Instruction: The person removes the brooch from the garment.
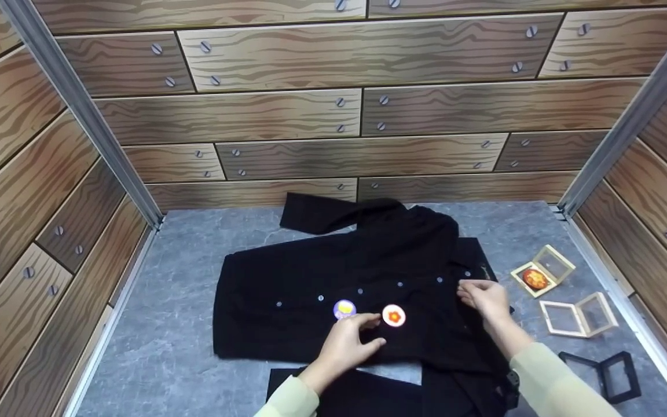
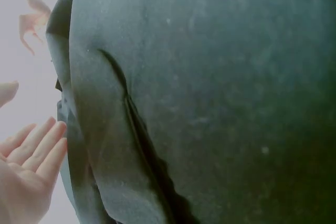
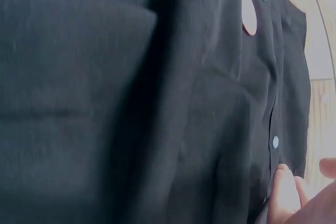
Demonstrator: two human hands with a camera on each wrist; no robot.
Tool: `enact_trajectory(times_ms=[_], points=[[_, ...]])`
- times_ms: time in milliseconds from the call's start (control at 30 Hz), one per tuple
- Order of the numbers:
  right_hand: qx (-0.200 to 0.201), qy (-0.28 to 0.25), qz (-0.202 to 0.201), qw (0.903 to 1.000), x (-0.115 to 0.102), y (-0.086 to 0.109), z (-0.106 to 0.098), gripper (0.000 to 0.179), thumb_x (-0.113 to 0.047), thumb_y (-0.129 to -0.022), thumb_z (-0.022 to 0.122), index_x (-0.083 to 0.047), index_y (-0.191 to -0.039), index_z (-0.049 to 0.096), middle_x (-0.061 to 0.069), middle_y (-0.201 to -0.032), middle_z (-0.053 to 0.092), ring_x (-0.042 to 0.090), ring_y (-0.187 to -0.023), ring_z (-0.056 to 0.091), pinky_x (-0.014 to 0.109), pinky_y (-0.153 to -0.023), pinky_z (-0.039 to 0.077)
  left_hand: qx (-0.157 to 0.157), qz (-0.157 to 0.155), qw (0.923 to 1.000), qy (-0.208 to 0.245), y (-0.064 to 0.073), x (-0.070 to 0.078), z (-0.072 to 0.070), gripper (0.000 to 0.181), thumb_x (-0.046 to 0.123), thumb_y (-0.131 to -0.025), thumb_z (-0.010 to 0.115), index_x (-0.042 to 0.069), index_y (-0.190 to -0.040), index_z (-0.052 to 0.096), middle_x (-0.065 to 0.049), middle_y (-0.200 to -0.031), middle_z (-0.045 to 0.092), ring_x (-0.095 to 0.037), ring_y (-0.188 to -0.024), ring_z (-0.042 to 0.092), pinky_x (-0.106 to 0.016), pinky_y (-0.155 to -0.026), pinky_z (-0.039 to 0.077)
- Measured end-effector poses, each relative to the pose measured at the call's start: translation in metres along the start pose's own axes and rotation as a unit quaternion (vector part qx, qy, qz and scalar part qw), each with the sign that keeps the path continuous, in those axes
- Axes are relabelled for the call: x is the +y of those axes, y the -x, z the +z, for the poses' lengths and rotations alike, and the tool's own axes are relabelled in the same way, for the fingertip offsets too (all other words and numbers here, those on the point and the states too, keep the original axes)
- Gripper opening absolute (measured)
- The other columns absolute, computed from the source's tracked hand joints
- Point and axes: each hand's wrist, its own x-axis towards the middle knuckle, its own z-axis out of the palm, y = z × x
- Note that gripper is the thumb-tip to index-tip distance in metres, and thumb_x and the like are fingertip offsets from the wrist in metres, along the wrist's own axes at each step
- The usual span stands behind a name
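Observation:
A black button-up shirt (image 1: 287, 272) lies sideways on the grey floor, its collar end to the right. On it rest a purple round badge (image 1: 343, 307) with a yellow figure and a white round badge (image 1: 394, 315) with a red flower. My left hand (image 1: 345, 344) hovers by the two badges, thumb and fingers apart; the left wrist view shows its open palm (image 2: 29, 177). At the collar end, my right hand (image 1: 488, 300) has its fingertips at the cloth. The right wrist view shows the thumb apart from those fingers (image 3: 286, 192), near a white button (image 3: 275, 142).
Along the right side stand three opened hinged cases: a wooden one (image 1: 553, 285) containing an orange-red disc (image 1: 535, 279), a pale one (image 1: 585, 331) and a black one (image 1: 614, 399). Wood-patterned panels (image 1: 310, 116) enclose the floor (image 1: 154, 301) at the back and sides.

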Motion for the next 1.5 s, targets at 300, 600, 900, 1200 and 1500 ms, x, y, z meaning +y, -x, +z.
enact_trajectory(times_ms=[300, 600, 900, 1200, 1500], points=[[-0.024, 0.005, -0.003, 0.9997, 0.002, 0.012, 0.026, 0.036, 0.001, -0.101, 0.063, 0.027, -0.126, 0.060, 0.003, -0.079, 0.079, 0.003, -0.069, 0.075, 0.017, -0.069, 0.062, 0.007, -0.008, 0.9999, 0.002, 0.002, -0.004, -0.002, 0.044, 0.015, -0.088, 0.085, 0.000, -0.127, 0.073, -0.008, -0.115, 0.082, -0.019, -0.109, 0.079, -0.033, -0.099, 0.060], [-0.041, 0.010, -0.003, 0.9991, 0.003, 0.020, 0.045, 0.033, 0.000, -0.100, 0.065, 0.024, -0.122, 0.063, 0.007, -0.084, 0.080, 0.005, -0.072, 0.076, 0.019, -0.071, 0.063, 0.030, -0.008, 0.9995, 0.003, 0.005, -0.012, -0.006, 0.042, 0.012, -0.086, 0.085, -0.001, -0.124, 0.074, -0.010, -0.111, 0.083, -0.021, -0.105, 0.080, -0.034, -0.097, 0.061], [-0.056, 0.018, -0.007, 0.9982, -0.001, 0.025, 0.055, 0.032, 0.001, -0.099, 0.065, 0.024, -0.122, 0.063, 0.009, -0.087, 0.080, 0.006, -0.074, 0.076, 0.020, -0.072, 0.063, 0.039, -0.009, 0.9992, -0.002, 0.010, -0.021, -0.014, 0.042, 0.012, -0.086, 0.085, -0.001, -0.124, 0.074, -0.009, -0.111, 0.082, -0.022, -0.105, 0.080, -0.037, -0.098, 0.061], [-0.066, 0.026, -0.013, 0.9974, 0.000, 0.030, 0.068, 0.031, 0.002, -0.098, 0.066, 0.024, -0.119, 0.064, 0.011, -0.089, 0.080, 0.007, -0.074, 0.075, 0.020, -0.071, 0.063, 0.063, -0.013, 0.9979, 0.000, 0.014, -0.027, -0.022, 0.039, 0.010, -0.084, 0.086, -0.002, -0.120, 0.075, -0.010, -0.107, 0.082, -0.024, -0.100, 0.080, -0.035, -0.093, 0.062], [-0.075, 0.024, -0.010, 0.9969, -0.001, 0.034, 0.080, 0.031, 0.002, -0.096, 0.069, 0.024, -0.119, 0.065, 0.009, -0.088, 0.080, 0.009, -0.074, 0.076, 0.022, -0.072, 0.063, 0.078, -0.031, 0.9964, -0.014, 0.015, -0.031, -0.027, 0.039, 0.012, -0.084, 0.087, -0.003, -0.118, 0.076, -0.012, -0.106, 0.081, -0.026, -0.100, 0.079, -0.037, -0.092, 0.062]])
